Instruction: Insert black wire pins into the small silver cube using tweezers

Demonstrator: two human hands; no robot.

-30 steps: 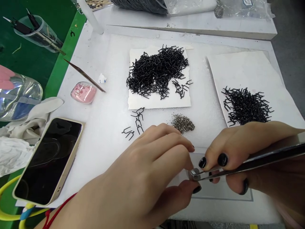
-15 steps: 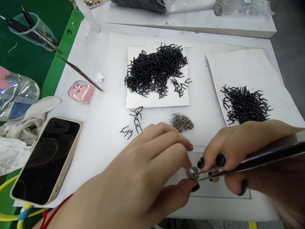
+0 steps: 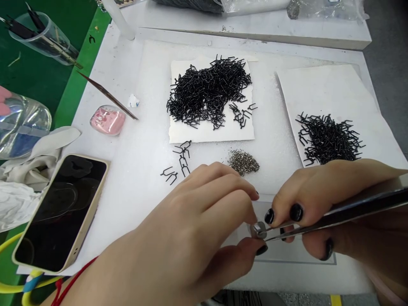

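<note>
Between thumb and forefinger, my left hand [image 3: 204,225] pinches a small round metal piece [image 3: 259,229] with a slot-like recess on top. My right hand [image 3: 318,204] is closed around metal tweezers [image 3: 338,219], whose thin tips reach the metal piece. Whether the tips hold anything tiny cannot be made out. Beyond my fingers lies a small heap of tiny brassy parts [image 3: 244,163]. A few black forked pieces [image 3: 183,159] lie loose past my left knuckles. Behind the heap, a big pile of the same black forked pieces [image 3: 207,91] covers a white card [image 3: 207,135].
At right, another pile of black forked pieces [image 3: 331,138] rests on white paper [image 3: 328,87]. Along the left are a phone [image 3: 60,212], a pink item [image 3: 107,120], a pointed metal tool [image 3: 106,94] and a plastic cup [image 3: 44,38] of tools. A raised white ledge [image 3: 255,36] runs behind.
Both hands keep nearly the same pose, with the tweezer tips still at the metal piece. The whole view has shifted very slightly.
</note>
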